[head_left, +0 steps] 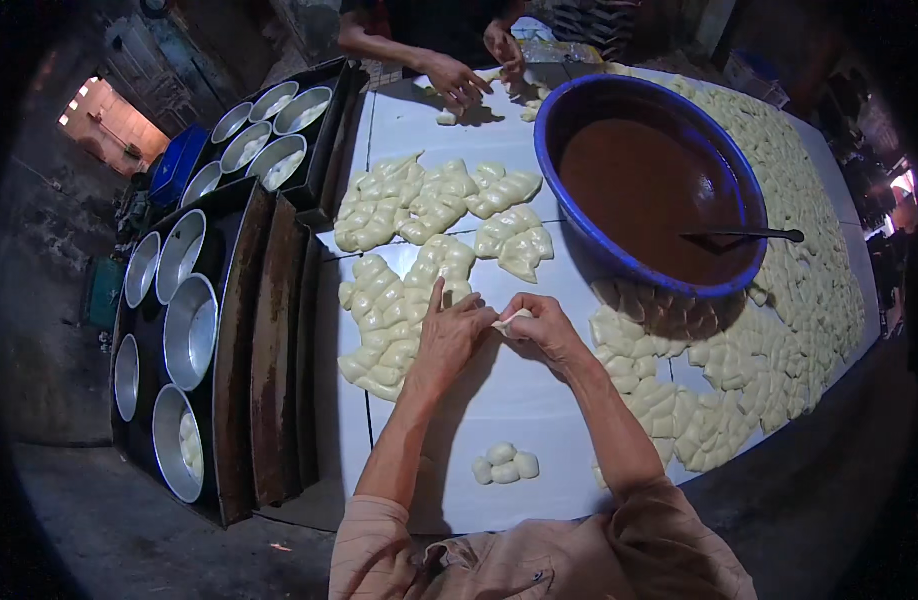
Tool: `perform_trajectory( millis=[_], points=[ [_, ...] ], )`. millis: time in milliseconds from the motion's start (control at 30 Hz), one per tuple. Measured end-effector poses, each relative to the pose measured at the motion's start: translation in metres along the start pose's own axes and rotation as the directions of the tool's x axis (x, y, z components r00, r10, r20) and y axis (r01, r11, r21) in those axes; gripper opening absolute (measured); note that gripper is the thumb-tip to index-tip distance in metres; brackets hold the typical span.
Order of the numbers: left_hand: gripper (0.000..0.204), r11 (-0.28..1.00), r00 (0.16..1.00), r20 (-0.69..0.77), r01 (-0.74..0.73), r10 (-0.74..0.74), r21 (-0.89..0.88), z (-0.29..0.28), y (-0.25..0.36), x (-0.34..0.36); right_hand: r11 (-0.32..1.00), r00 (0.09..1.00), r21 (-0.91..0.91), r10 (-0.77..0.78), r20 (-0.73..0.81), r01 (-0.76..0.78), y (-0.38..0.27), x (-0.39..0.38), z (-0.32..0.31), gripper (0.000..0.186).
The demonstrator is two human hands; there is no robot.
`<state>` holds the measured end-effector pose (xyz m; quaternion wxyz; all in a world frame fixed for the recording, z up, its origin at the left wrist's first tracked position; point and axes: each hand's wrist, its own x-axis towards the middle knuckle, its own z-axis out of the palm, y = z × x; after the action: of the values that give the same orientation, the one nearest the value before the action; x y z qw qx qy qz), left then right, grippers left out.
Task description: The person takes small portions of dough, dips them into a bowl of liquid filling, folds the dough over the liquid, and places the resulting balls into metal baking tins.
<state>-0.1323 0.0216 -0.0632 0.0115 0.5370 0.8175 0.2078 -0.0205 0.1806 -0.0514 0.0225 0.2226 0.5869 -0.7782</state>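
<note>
Over the white table, my two hands meet at a small pale piece of dough. My right hand has its fingers closed round it. On the other side, my left hand pinches at its edge, with one finger pointing up and away. Beside my left hand lie patches of pale dough pieces pressed against one another. Nearer to me sits a small cluster of dough balls. What the right fingertips cover of the dough is hidden.
A blue basin of brown filling, with a dark-handled spoon, stands at the right. Many dough pieces spread around it. At the left, dark trays hold round metal tins. Across the table, another person's hands handle dough.
</note>
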Motion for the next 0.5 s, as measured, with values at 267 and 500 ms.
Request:
perform_trajectory(
  millis=[267, 500],
  points=[
    [0.06, 0.993, 0.993, 0.025, 0.11, -0.112, 0.043, -0.001, 0.02, -0.007, 0.896, 0.957, 0.398, -0.264, 0.123, 0.197, -0.039, -0.054, -0.027, 0.029],
    [0.068, 0.57, 0.937, 0.204, 0.337, -0.285, -0.749, -0.053, 0.081, 0.003, 0.956, 0.983, 0.234, -0.182, -0.004, 0.178, -0.025, -0.069, -0.022, 0.029]
  ],
)
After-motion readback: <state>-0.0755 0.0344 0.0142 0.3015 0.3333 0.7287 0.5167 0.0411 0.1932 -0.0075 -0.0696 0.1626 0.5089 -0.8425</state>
